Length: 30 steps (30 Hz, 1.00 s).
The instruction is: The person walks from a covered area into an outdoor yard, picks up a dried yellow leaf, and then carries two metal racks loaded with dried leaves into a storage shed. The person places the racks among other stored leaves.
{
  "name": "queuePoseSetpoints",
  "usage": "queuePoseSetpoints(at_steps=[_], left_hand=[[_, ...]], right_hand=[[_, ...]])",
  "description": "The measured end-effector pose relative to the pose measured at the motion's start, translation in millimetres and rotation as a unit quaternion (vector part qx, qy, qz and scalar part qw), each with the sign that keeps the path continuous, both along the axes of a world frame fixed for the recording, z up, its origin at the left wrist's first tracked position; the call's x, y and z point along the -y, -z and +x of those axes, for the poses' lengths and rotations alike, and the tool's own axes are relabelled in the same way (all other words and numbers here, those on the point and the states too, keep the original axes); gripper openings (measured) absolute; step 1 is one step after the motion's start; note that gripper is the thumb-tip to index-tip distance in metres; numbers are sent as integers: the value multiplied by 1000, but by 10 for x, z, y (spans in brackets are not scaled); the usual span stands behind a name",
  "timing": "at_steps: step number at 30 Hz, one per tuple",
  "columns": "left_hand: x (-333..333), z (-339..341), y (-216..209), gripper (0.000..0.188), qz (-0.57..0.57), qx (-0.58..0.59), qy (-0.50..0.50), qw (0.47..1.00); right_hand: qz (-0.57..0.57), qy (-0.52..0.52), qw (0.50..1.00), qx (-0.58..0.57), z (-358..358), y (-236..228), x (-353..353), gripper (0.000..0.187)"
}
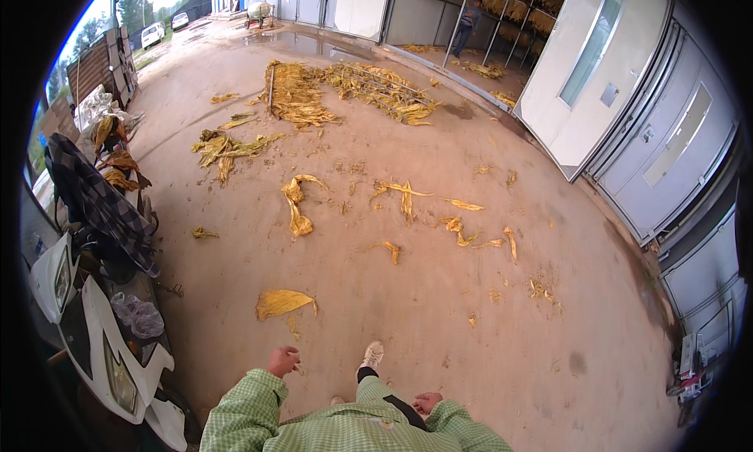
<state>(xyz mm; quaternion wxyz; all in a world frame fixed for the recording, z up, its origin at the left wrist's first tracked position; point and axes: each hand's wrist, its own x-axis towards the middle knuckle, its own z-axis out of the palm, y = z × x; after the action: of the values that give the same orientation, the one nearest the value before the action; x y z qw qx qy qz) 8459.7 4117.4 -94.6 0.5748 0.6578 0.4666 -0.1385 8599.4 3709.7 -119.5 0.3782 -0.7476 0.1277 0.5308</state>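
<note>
The person stands on a bare dirt yard, both arms in green checked sleeves coming in from the lower edge. The left hand [283, 362] hangs loosely curled with nothing in its grip, and the nearest thing to it is a flat yellow dried leaf [282, 301] lying on the ground just ahead. The right hand [427, 403] sits close to the body, fingers bent in; it is empty too (as far as the small view lets one tell). One white shoe [372, 355] shows between the hands.

More yellow leaves [296, 205] lie scattered across the yard, and a larger pile of leaf bundles [349, 91] spreads farther off near the grey building doors [584, 76]. At the left edge stands a white scooter [94, 326] with a dark checked cloth [98, 201] draped over its seat
</note>
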Motion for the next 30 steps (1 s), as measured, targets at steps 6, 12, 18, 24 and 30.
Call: queuePoseSetpoints(at_steps=[6,12,18,24,30], left_hand=[[-300,723,137,35,-18,-61,6,998],[-822,1235,293,32,-25,-100,-14,995],[-1263,2117,343,28,-61,-64,-59,994],[-2058,2956,592,26,-60,-78,-57,993],[-3239,3848,604,26,-43,-66,-92,993]], right_hand=[[-4,44,999,6,1310,343,-484,35],[-38,-11,997,74,2524,407,-823,31],[-27,-19,998,51,3210,517,-1315,30],[-24,-12,1000,-3,3885,684,-2088,33],[-78,-8,996,-40,4904,330,-3267,36]])
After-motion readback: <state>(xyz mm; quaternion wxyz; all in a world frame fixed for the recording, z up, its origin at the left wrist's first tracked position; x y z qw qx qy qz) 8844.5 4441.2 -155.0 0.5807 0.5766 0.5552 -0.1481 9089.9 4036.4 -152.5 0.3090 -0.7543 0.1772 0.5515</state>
